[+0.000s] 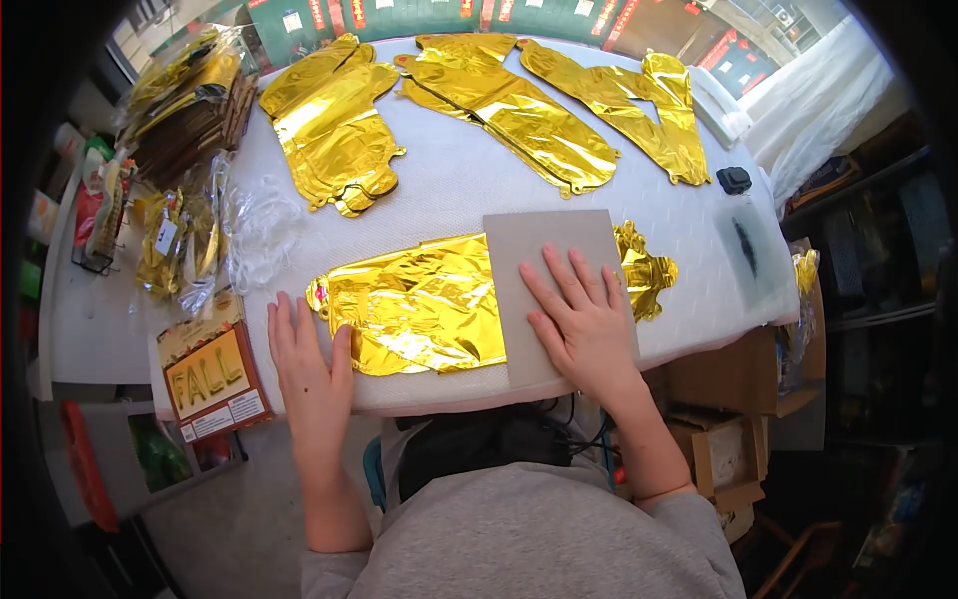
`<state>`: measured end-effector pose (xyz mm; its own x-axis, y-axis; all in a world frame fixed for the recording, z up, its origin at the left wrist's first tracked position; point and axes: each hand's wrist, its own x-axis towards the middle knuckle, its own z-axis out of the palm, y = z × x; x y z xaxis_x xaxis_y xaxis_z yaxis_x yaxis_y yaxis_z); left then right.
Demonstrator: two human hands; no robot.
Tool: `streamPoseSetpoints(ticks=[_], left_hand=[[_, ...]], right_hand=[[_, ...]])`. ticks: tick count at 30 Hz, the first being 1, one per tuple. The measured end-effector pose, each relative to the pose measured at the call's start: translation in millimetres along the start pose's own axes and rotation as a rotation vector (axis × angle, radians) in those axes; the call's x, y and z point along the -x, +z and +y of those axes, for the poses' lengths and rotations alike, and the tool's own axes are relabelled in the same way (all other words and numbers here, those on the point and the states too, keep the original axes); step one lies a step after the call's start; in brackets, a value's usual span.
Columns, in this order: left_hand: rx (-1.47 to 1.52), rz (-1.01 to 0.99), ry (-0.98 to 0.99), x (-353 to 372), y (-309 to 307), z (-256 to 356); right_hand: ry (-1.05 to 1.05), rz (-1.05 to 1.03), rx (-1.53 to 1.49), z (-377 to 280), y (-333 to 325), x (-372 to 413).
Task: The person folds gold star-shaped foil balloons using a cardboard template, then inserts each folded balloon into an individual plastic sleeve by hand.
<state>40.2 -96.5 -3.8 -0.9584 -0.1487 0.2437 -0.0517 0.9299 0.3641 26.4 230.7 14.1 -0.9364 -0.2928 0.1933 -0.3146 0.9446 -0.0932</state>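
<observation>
A flat gold foil balloon [419,309] lies crosswise in front of me, creased and shiny. Across its right part rests a grey cardboard sheet [519,240], and the balloon's end sticks out beyond it. My right hand [579,309] presses flat on the cardboard with its fingers spread. My left hand [311,364] is open at the balloon's left end, its thumb by the foil's lower edge and its fingers pointing away from me. Whether the left palm touches the table cannot be told. The balloon's middle right stretch is hidden under the cardboard.
Along the far side lie more gold foil balloons [339,130]. At left are a stack of packaged foil [185,110], a tangle of clear strings [264,225] and a FALL package [212,374]. A small black object [733,180] sits at right, above a cardboard box [723,374].
</observation>
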Motion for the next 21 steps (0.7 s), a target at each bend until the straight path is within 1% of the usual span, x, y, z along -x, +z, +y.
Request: streamPoseSetpoints(ticks=[8, 12, 18, 20, 21], left_hand=[[0.045, -0.04, -0.006, -3, -4, 2], [0.036, -0.005, 0.016, -4, -4, 2], [0.199, 0.014, -0.005, -9, -14, 15], [0.296, -0.04, -0.108, -11, -15, 19], [0.296, -0.04, -0.107, -12, -13, 20]], right_hand=[[-0.066, 0.005, 0.019, 6, -7, -4], [-0.089, 0.018, 0.02, 7, -7, -6], [-0.071, 0.015, 0.002, 7, -4, -5], [-0.068, 0.017, 0.002, 7, -3, -5], [-0.064, 0.018, 0.002, 7, -2, -4]])
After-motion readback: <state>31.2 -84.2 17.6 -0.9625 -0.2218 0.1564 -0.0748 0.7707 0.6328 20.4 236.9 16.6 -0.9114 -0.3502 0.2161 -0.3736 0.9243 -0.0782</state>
